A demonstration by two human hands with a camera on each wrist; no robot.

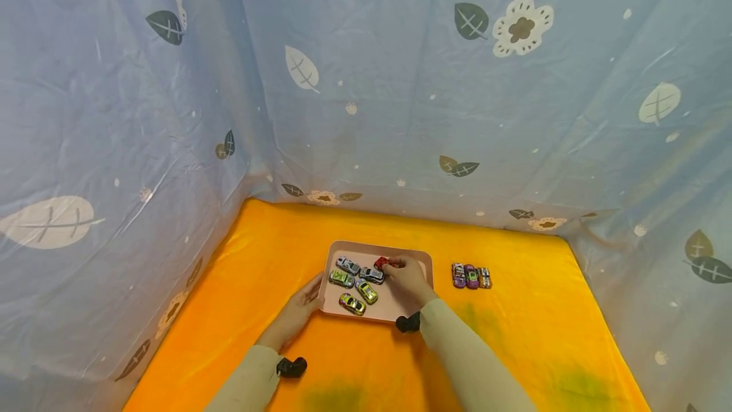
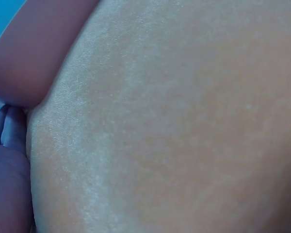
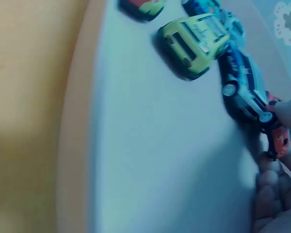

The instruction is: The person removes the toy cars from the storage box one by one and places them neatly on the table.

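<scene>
In the head view, a shallow pale pink tray [image 1: 380,318] lies on the orange cloth with several toy cars in it. My right hand [image 1: 410,277] reaches over its right part and pinches a red toy car [image 1: 380,262] between thumb and fingers. A silver toy car [image 3: 242,82] sits right beside the red toy car [image 3: 282,141]. Nearby in the tray are a yellow toy car [image 1: 366,291], a green one [image 1: 342,279], a grey one [image 1: 347,265] and a gold one [image 1: 352,304]. My left hand [image 1: 302,304] rests against the tray's left side; skin fills most of the left wrist view.
To the right of the tray, a purple-and-white toy car [image 1: 459,275], a purple-and-green one [image 1: 471,276] and an orange-brown one [image 1: 485,278] stand side by side on the orange cloth [image 1: 532,310]. Blue patterned curtain [image 1: 372,113] encloses the back and sides.
</scene>
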